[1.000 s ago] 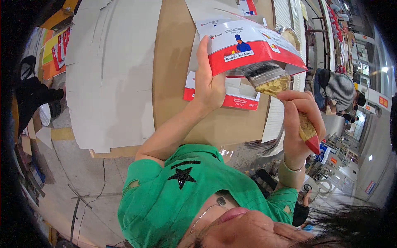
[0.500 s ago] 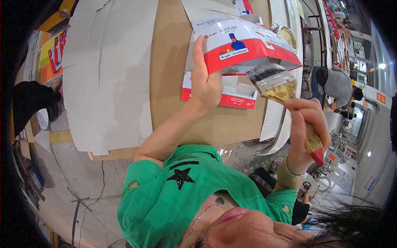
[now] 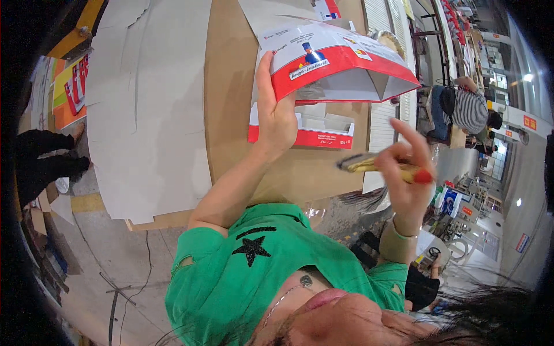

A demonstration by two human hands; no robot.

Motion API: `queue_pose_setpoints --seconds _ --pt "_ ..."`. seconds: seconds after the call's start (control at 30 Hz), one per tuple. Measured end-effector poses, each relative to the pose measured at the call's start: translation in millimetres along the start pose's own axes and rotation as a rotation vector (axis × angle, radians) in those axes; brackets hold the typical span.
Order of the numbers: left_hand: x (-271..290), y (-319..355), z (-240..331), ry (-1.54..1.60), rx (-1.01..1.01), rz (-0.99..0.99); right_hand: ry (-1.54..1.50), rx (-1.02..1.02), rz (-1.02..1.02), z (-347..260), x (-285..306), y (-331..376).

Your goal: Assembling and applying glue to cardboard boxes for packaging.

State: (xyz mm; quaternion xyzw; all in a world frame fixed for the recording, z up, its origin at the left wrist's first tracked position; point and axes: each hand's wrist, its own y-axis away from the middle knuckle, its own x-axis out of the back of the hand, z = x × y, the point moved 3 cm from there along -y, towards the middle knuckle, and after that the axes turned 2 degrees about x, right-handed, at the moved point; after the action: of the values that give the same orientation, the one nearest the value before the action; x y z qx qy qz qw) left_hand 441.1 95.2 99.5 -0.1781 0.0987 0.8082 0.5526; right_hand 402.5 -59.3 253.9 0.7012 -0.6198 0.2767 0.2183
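Observation:
My left hand (image 3: pixel 278 121) grips the near left edge of a red and white printed carton (image 3: pixel 340 57), its thumb lying up along the side. The carton is raised and folded into an open shape, with its pale inside facing me. In my right hand (image 3: pixel 407 179) is a flat paintbrush (image 3: pixel 365 164) with a red handle tip; it is held between thumb and fingers with the index finger stretched out. The brush is blurred by motion and apart from the carton. Below the carton, a second red and white open box (image 3: pixel 324 140) lies on brown cardboard (image 3: pixel 288 179).
A large pale cardboard sheet (image 3: pixel 156 109) covers the left side of the work surface. Another printed carton (image 3: pixel 327 9) lies at the far edge, near a round container (image 3: pixel 389 41). A person in a striped top (image 3: pixel 470 109) works to the right; a person in black (image 3: pixel 40 155) is at the left.
My right hand has drawn the brush down and away from the carton's edge, turning it flatter. The carton has tilted so more of its inside shows; my left hand keeps its hold.

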Motion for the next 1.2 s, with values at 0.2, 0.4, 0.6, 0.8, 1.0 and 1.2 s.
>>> queue_pose_setpoints --seconds 0.2,0.4,0.6,0.8,1.0,1.2 --pt "-1.3 0.8 -1.5 0.107 0.055 -0.055 0.35 -0.053 -0.291 33.1 -33.3 -9.8" --pt "-2.2 2.9 -3.2 0.218 0.118 -0.053 0.498 -0.082 -0.328 34.8 -56.4 -18.2" --pt "-6.9 3.3 12.3 0.403 0.224 -0.065 0.586 -0.072 -0.415 36.5 -61.2 -20.4" --pt "-0.2 1.9 -3.9 0.226 0.092 -0.065 0.553 -0.04 -0.445 36.1 -63.7 -25.3" --pt "-1.3 1.8 -9.4 0.26 0.145 -0.071 0.378 -0.031 -0.454 30.1 -48.3 -15.1" --pt "2.4 -3.7 2.6 0.149 -0.005 -0.083 0.277 0.002 -0.396 24.9 -27.3 -1.7"
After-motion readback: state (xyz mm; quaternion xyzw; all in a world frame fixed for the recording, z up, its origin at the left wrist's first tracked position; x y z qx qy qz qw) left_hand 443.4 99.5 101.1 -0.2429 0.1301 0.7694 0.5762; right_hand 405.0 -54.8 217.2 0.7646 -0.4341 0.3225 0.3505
